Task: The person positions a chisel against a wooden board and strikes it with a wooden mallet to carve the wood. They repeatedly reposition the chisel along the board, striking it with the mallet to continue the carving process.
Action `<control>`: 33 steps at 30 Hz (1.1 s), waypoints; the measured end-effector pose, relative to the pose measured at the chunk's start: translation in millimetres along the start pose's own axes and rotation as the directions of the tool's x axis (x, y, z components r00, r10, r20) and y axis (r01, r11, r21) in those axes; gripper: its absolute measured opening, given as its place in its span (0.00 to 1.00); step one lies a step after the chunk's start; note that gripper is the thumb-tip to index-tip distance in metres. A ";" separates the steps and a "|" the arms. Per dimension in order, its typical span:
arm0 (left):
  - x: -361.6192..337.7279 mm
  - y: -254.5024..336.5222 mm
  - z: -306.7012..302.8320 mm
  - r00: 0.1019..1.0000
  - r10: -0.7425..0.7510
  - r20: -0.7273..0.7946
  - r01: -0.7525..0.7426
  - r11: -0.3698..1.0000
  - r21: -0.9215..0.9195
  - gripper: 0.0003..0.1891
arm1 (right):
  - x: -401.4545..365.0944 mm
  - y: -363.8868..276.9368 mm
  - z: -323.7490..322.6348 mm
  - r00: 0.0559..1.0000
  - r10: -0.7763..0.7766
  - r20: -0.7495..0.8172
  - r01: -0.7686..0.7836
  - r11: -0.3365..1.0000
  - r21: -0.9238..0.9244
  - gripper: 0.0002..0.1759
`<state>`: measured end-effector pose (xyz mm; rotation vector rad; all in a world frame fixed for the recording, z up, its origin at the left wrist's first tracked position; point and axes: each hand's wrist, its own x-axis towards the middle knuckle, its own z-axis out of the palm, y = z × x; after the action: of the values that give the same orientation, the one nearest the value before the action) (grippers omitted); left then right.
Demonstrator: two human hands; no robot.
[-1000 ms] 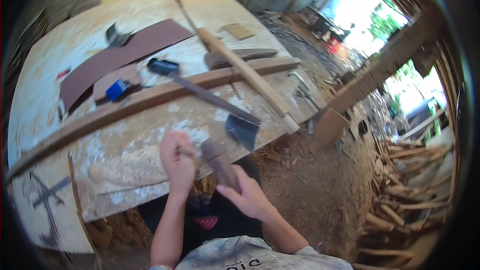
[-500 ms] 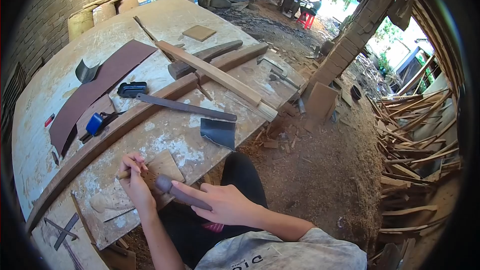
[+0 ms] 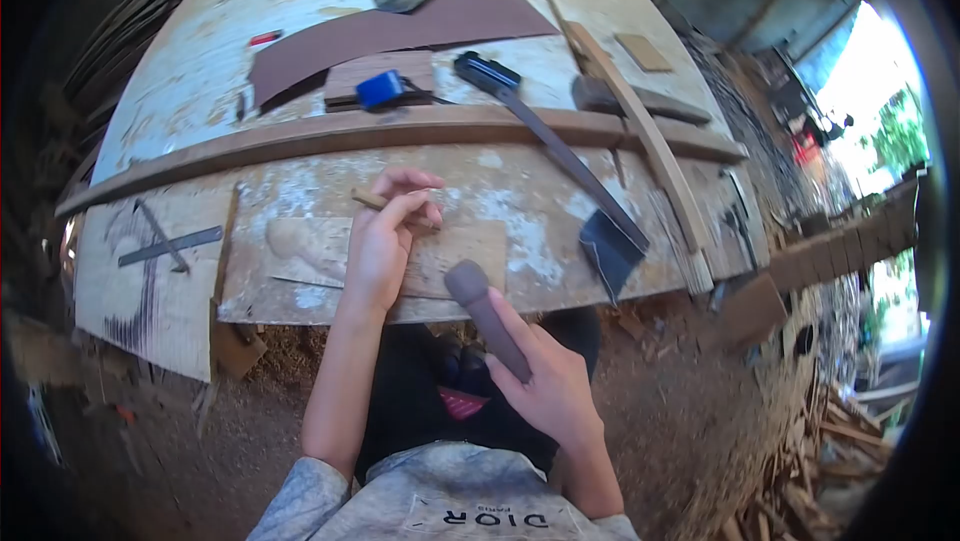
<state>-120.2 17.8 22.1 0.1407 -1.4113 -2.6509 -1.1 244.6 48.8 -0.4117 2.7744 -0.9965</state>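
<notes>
My left hand (image 3: pixel 385 236) is closed around a thin tool with a short wooden handle (image 3: pixel 367 199); its other end is hidden by my fingers. Under this hand, a flat piece of light wood (image 3: pixel 455 251) lies near the table's front edge, with a rounded carved-looking shape (image 3: pixel 300 246) at its left. My right hand (image 3: pixel 545 376) grips a dark, round-headed wooden club (image 3: pixel 490 316), index finger stretched along it. The club's head points up and left, over the table edge, apart from my left hand.
A long wooden beam (image 3: pixel 300 146) crosses the worktable (image 3: pixel 200 61). Beyond it lie a brown sandpaper-like sheet (image 3: pixel 330 51) and a blue object (image 3: pixel 380 90). A dark flat strip (image 3: pixel 570 161), a bent dark sheet (image 3: pixel 613 251) and a wooden bar (image 3: pixel 640 131) are right. Crossed metal tools (image 3: pixel 170 248) lie left.
The head view has swung left, so the table now sits squarely ahead. The club's head has moved away from my left hand. Both hands keep their holds.
</notes>
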 end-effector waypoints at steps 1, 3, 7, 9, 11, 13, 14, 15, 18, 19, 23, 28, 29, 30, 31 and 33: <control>-1.9 7.3 -0.1 1.000 -0.003 0.023 0.004 0.999 -0.035 0.09 | -0.2 -1.3 -1.5 1.000 0.026 -0.004 -0.026 1.000 0.017 0.46; -5.5 27.3 -3.4 0.992 0.127 0.015 -0.128 0.973 0.190 0.07 | 0.4 -1.0 -2.7 0.999 0.033 0.006 -0.033 0.999 0.029 0.45; -7.0 44.3 4.4 0.857 0.424 0.293 -0.432 0.280 0.858 0.04 | 1.5 2.9 -2.9 0.999 0.035 0.013 -0.035 0.998 0.048 0.45; -2.0 26.6 -6.7 0.787 0.381 0.486 -0.450 -0.185 0.873 0.06 | 3.4 3.5 -2.1 1.000 0.019 0.013 -0.020 0.997 0.069 0.44; -2.2 15.6 -11.3 0.855 0.241 0.460 -0.454 -0.082 0.887 0.10 | 1.4 4.8 -2.8 1.000 0.009 0.001 -0.009 0.996 0.086 0.45; -3.1 8.3 -8.5 0.865 0.159 0.476 -0.477 -0.034 0.878 0.12 | 0.1 4.9 -5.0 1.000 0.012 0.020 -0.014 0.997 0.073 0.45; -1.3 4.0 -9.4 0.863 0.159 0.479 -0.479 -0.038 0.877 0.13 | -0.5 5.0 -6.0 1.000 0.016 0.025 -0.018 0.998 0.064 0.45; 0.2 3.3 -8.5 0.868 0.145 0.476 -0.480 -0.005 0.877 0.13 | -1.1 6.7 -6.4 0.999 0.024 0.048 -0.027 0.998 0.052 0.46; 0.8 4.4 -8.8 0.867 0.140 0.478 -0.489 0.060 0.870 0.10 | -2.3 7.2 -9.2 0.998 0.021 0.061 -0.024 0.999 0.042 0.45; 1.1 5.1 -8.1 0.859 0.143 0.492 -0.504 0.059 0.862 0.10 | -2.3 7.6 -8.9 0.998 0.018 0.063 -0.021 0.999 0.038 0.45; 1.5 5.0 -10.0 0.819 0.185 0.544 -0.561 0.052 0.826 0.08 | -3.1 8.6 -8.8 0.997 0.018 0.077 -0.021 0.999 0.045 0.45; -2.7 5.0 -4.5 0.809 0.181 0.559 -0.574 0.039 0.818 0.08 | -5.4 13.5 -9.3 0.995 0.009 0.103 -0.018 0.996 0.089 0.46; -1.4 2.8 -2.8 0.804 0.176 0.568 -0.582 0.036 0.812 0.08 | -5.5 17.1 -7.7 0.996 -0.005 0.094 -0.005 0.995 0.099 0.46; -1.1 1.0 0.3 0.780 0.187 0.598 -0.611 0.017 0.792 0.08 | -6.6 21.4 -4.0 0.997 -0.044 0.066 0.039 0.996 0.080 0.46; -1.4 0.5 1.9 0.758 0.201 0.620 -0.632 -0.009 0.775 0.08 | -7.3 22.8 -4.9 0.997 -0.030 0.076 0.024 0.997 0.077 0.46; -0.9 -1.4 1.7 0.730 0.216 0.649 -0.655 -0.053 0.754 0.08 | -6.1 24.6 -5.4 0.993 -0.027 0.116 0.017 0.996 0.087 0.46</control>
<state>-119.7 20.1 21.9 -0.6266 -2.5110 -0.7432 -1.6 267.9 37.5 -0.4739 2.6184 -1.0561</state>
